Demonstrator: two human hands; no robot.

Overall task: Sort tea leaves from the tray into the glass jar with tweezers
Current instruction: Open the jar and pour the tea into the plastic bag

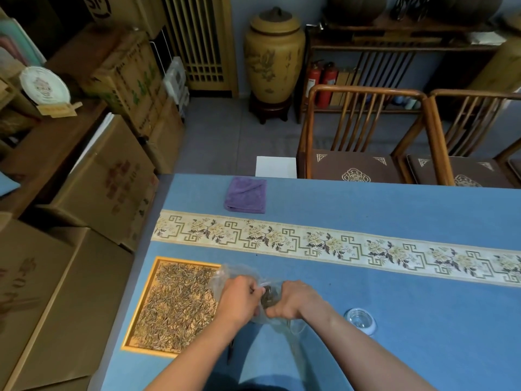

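Blue table (366, 210): purple cloth (245, 195) at 12, leaf tray (158, 303) at 9, jar (361, 320) at 3. Both hands, left (239, 301) and right (293, 301), pinch a clear bag (239, 273) covering the tray's corner; tweezers hard to spot.

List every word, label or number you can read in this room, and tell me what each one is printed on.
"SF": dark box at top left, partly cut off.
Cardboard boxes on the left: reddish and green printing, too blurred to read.
Round white tea cake and its wooden stand: printing too small to read.
Big clay urn: markings, unreadable.
Fire extinguishers: labels unreadable.
Chair cushions: ornament only, no words.
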